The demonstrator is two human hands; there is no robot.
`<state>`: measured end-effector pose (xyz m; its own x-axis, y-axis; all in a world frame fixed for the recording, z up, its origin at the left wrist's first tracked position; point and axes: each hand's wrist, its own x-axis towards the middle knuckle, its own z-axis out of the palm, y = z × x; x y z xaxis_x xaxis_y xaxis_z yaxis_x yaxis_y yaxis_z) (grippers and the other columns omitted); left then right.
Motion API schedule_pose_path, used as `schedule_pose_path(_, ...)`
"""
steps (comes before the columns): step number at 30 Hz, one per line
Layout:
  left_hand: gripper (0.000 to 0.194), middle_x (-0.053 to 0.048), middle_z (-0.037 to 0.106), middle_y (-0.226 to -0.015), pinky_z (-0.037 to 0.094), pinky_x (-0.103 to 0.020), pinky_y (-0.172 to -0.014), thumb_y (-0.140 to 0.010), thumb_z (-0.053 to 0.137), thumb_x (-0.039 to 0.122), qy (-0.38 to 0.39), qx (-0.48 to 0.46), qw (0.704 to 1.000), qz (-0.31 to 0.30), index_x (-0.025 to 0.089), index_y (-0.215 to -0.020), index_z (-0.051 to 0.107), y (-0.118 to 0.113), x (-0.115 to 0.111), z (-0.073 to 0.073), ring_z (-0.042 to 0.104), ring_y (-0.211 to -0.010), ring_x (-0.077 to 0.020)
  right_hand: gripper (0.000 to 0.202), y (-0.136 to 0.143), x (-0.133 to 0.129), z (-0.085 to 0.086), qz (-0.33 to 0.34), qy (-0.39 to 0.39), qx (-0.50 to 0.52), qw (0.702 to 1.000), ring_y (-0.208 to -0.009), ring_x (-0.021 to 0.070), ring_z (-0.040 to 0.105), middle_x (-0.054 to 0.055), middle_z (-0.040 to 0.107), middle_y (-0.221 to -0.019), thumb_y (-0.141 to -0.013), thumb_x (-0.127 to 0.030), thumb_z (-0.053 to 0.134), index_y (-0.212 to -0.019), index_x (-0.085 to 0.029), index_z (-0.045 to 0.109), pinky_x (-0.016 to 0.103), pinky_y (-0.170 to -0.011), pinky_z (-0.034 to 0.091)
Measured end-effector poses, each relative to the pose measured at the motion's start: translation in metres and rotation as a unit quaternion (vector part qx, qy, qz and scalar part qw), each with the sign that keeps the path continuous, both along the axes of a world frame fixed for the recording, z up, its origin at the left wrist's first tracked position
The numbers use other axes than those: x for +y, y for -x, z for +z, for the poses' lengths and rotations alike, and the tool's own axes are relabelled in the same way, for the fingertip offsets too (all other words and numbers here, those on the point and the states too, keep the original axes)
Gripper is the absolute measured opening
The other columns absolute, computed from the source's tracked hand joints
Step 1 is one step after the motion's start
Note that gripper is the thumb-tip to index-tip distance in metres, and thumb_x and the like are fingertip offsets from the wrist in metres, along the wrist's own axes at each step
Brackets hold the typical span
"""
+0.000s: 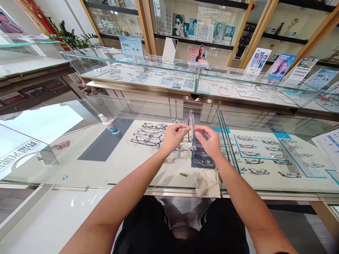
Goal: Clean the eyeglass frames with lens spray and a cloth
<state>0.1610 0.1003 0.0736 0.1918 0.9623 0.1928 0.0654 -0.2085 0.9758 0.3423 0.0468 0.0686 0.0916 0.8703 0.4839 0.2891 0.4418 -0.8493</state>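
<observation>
Got both hands on my feed around the middle of the frame, up above a glass-topped bench (124, 176). The task piece, a thin-rimmed pair of eyeglasses with clear lenses (191, 126), is turned edge-on to me just right of center, held up off the glass. My left hand (173, 137) has its fingers pinching the near-left side of it. The right hand (209, 139) has its fingers curled in against the other side, but honestly I can't tell if they're gripping or just touching.

Below and left of the hands there's a cluster of dark wire-framed glasses (148, 139), and just under the right hand a dark blue rectangular mat (193, 159) with more pairs on it. A crumpled beige cloth (208, 183) sits at the bench's near edge, lower center-right, with a small gold-green bar (183, 174) to its left. Over on the left, a white plastic spray bottle (109, 124) stands by the upper end of a dark grey rectangular sheet (106, 143).
</observation>
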Motion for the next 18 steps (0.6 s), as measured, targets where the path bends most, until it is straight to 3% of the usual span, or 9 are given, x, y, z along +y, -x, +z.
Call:
schedule_pose_path(4,0.037,0.008,0.024,-0.057,0.026,-0.029,-0.058,-0.087,0.076,0.057,-0.052,0.064,0.997,0.001,0.02,-0.085,0.077,0.001,0.002,-0.003,0.026,-0.054,-0.0113,0.017,0.004,0.003,-0.003,-0.037,0.019,0.026,0.999,-0.096,0.0243,0.076,0.007,0.082,-0.107,-0.093,-0.038,0.072,-0.101,-0.025,0.078,0.038,-0.084,0.059)
schedule_pose_path(6,0.032,0.007,0.028,-0.056,0.03,-0.029,-0.061,-0.092,0.071,0.052,-0.117,0.122,0.986,0.016,0.02,-0.088,0.079,0.005,0.004,-0.001,0.031,-0.055,-0.0127,0.016,0.004,0.004,-0.003,-0.056,0.016,0.041,0.997,-0.091,0.0228,0.073,0.006,0.08,-0.1,-0.092,-0.039,0.073,-0.096,-0.024,0.075,0.036,-0.08,0.057)
schedule_pose_path(10,0.028,-0.002,0.066,-0.074,0.039,-0.032,-0.071,-0.1,0.061,0.04,-0.251,0.269,0.927,0.075,0.022,-0.104,0.082,0.021,0.019,0.008,0.056,-0.07,-0.0185,0.018,-0.005,0.009,0.001,-0.113,0.0,0.071,0.991,-0.078,0.0182,0.062,0.003,0.072,-0.086,-0.091,-0.041,0.071,-0.09,-0.023,0.07,0.032,-0.071,0.05)
schedule_pose_path(12,0.03,-0.007,0.079,-0.094,0.042,-0.034,-0.076,-0.103,0.058,0.038,-0.263,0.325,0.904,0.082,0.023,-0.111,0.082,0.027,0.029,0.009,0.066,-0.081,-0.022,0.019,-0.011,0.014,0.001,-0.128,0.011,0.1,0.987,-0.072,0.016,0.055,0.001,0.067,-0.082,-0.089,-0.041,0.071,-0.089,-0.022,0.069,0.03,-0.067,0.047)
schedule_pose_path(14,0.031,-0.008,0.083,-0.107,0.044,-0.035,-0.079,-0.105,0.056,0.038,-0.255,0.374,0.889,0.073,0.024,-0.114,0.082,0.03,0.038,0.007,0.071,-0.09,-0.0252,0.019,-0.018,0.018,0.0,-0.135,0.027,0.131,0.982,-0.066,0.0145,0.049,-0.001,0.061,-0.076,-0.088,-0.041,0.072,-0.089,-0.022,0.068,0.03,-0.063,0.043)
schedule_pose_path(18,0.028,-0.007,0.084,-0.112,0.046,-0.037,-0.079,-0.104,0.059,0.038,-0.233,0.459,0.857,0.027,0.026,-0.11,0.083,0.028,0.048,0.0,0.075,-0.098,-0.0293,0.02,-0.025,0.024,-0.003,-0.135,0.074,0.165,0.974,-0.054,0.0129,0.033,-0.008,0.042,-0.058,-0.087,-0.043,0.072,-0.088,-0.024,0.065,0.03,-0.053,0.031)
